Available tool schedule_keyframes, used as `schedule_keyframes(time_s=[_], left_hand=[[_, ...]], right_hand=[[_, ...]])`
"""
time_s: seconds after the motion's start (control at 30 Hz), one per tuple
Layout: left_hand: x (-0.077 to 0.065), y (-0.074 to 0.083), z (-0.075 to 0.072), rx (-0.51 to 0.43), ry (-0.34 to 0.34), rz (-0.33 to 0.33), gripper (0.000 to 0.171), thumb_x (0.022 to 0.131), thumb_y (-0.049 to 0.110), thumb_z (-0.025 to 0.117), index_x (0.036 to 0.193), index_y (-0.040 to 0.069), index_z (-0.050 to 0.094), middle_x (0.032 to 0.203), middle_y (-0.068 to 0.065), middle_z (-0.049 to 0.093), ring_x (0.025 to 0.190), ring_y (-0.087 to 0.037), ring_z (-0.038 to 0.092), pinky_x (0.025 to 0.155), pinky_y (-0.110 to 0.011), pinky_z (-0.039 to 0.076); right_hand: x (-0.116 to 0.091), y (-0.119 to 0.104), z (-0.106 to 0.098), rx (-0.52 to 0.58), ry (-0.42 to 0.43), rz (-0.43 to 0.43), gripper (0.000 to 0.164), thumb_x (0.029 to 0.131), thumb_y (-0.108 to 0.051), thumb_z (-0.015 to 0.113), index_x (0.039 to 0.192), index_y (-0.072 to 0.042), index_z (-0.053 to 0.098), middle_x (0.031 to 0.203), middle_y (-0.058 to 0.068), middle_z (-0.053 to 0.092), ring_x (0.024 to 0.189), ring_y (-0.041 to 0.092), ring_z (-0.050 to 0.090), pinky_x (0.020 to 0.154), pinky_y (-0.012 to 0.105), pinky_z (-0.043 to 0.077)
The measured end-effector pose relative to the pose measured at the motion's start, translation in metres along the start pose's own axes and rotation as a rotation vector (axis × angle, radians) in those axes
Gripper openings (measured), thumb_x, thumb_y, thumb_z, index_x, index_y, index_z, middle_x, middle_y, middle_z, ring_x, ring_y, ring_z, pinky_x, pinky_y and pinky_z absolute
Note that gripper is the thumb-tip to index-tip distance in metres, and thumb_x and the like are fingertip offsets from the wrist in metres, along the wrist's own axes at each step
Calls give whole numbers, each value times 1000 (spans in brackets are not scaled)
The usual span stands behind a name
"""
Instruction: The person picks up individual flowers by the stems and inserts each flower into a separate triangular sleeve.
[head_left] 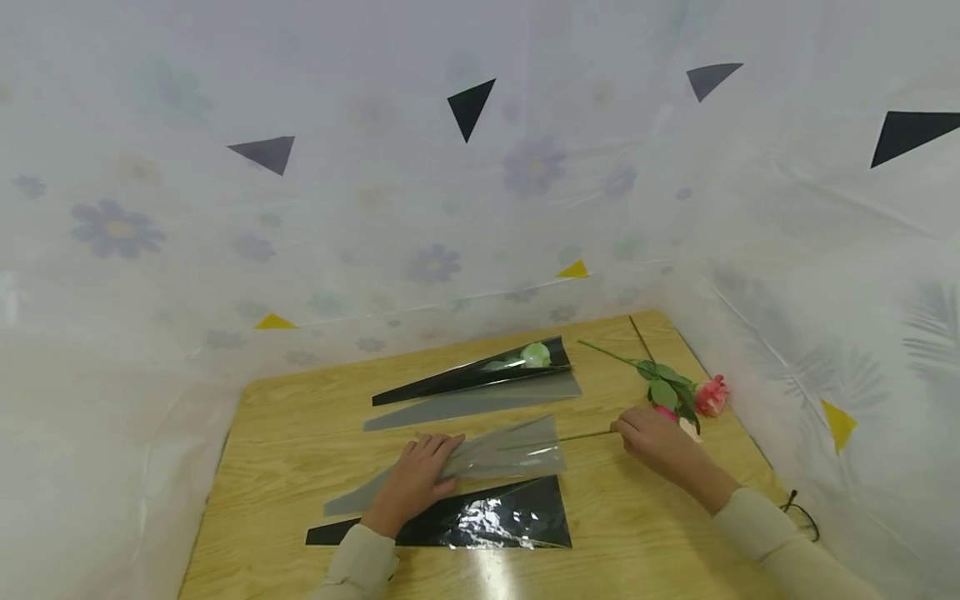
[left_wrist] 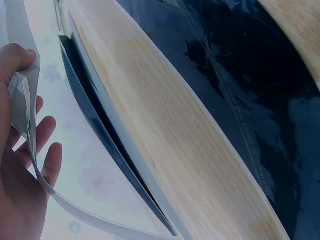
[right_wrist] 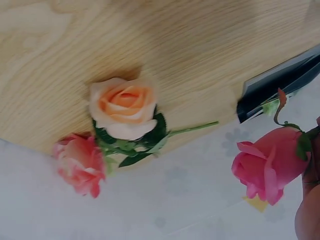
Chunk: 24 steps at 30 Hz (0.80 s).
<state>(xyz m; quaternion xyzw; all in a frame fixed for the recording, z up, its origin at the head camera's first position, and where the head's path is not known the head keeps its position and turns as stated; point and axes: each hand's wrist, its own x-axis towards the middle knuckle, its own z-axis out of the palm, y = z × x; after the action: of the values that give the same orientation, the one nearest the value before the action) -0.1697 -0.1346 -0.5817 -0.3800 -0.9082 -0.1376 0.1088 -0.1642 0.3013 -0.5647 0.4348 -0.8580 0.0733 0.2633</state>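
On the near side of the held grey sleeve (head_left: 517, 454), the near black sleeve (head_left: 517, 521) is lying flat on the table (head_left: 637, 533); in the left wrist view small pale print is running along it, too blurred to read, and glare is washing out part of its film. The left hand (head_left: 420, 479) is covering the middle of the held grey sleeve and pinching its film between thumb and fingers. The right hand (head_left: 663, 446), to the right of that sleeve, is pinching the deep pink rose (right_wrist: 270, 167) by its stem, which is stretching leftward and showing through the sleeve's wide end. In the head view this hand is hiding most of that bloom; in the right wrist view its fingertips are being cut off by the frame.

Farther right of the held grey sleeve, the peach rose (right_wrist: 125, 105) and the coral rose (head_left: 711, 396) are lying together, the peach one partly hidden behind the right hand. Beyond the held grey sleeve, the second grey sleeve (head_left: 480, 404) is lying, then the far black sleeve (head_left: 442, 382) enclosing the pale green-white rose (head_left: 536, 356).
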Motion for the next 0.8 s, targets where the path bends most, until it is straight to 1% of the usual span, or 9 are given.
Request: schedule_keyframes(time_s=[0.07,0.23,0.3,0.43,0.6,0.7,0.8], left_hand=[[0,0,0,5,5,-3,66,79,33,70,137,15,44,119,3,53,103,-17,51,80,-39,43],[-2,0,-1,2,0,-8,66,79,34,70,137,15,44,119,3,52,104,-17,50,81,-39,42],[-2,0,0,3,-3,-9,66,79,34,70,138,15,44,120,3,52,104,-17,50,81,-40,42],[-2,0,0,9,-11,-8,67,80,34,70,138,15,43,120,3,52,105,-17,50,82,-40,42],[0,3,0,-4,-29,-3,66,81,34,69,139,16,43,120,3,52,107,-17,50,83,-40,42],[2,5,1,-8,-31,0,66,81,35,69,138,16,44,120,4,52,106,-17,50,83,-40,42],[4,7,1,-7,-33,4,66,81,36,69,139,16,43,120,4,51,106,-16,50,83,-39,42]], right_hand=[[7,-5,2,4,13,-19,34,95,-10,28,94,-1,61,86,5,55,75,20,55,67,34,48],[20,-15,5,15,60,-63,32,93,-8,33,91,-4,64,86,3,57,76,19,56,68,37,48],[23,-18,7,22,60,-70,31,93,-9,34,91,-5,64,87,2,57,77,19,56,69,37,48],[27,-22,9,26,21,-62,34,96,-13,31,94,-7,65,88,1,58,78,18,56,72,36,47],[35,-27,10,43,-2,-83,35,97,-15,33,95,-7,67,90,0,59,80,17,57,69,33,47],[40,-32,10,79,0,-89,29,96,-14,39,96,-7,68,91,0,60,82,16,57,69,32,47],[44,-37,9,117,16,-87,21,94,-13,49,96,-7,69,91,0,62,82,15,58,71,32,48]])
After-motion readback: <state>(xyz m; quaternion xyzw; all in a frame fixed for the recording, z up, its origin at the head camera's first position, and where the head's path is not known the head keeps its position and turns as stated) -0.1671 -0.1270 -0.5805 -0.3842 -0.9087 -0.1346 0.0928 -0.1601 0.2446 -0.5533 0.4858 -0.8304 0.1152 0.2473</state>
